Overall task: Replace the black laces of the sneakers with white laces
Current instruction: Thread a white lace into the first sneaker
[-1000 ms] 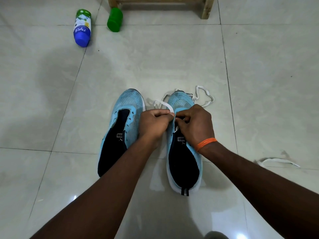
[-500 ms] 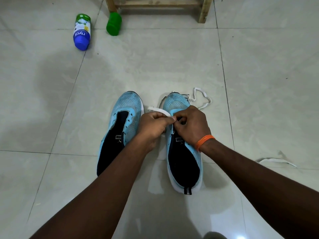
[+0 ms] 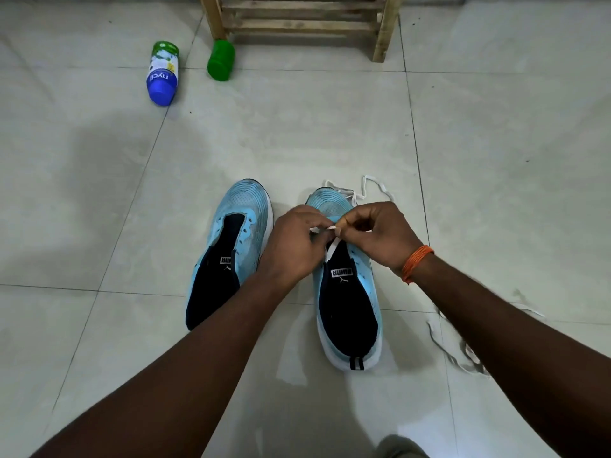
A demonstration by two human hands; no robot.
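Two light blue sneakers stand side by side on the tiled floor, toes pointing away from me. The left sneaker has bare eyelets and no lace. Over the front of the right sneaker my left hand and my right hand meet, both pinching a white lace between fingertips. A strip of that lace runs down to the tongue; the rest loops on the floor beyond the toe. Which eyelet the lace enters is hidden by my fingers.
Another lace lies loose on the floor at the right, partly under my right forearm. A blue and white bottle and a green bottle lie at the back left. A wooden stool stands at the back.
Both hands have stayed over the right sneaker, working the lace between the fingertips; the loop that stood out to the left of my left hand is gone. The camera has tilted, showing more stool.
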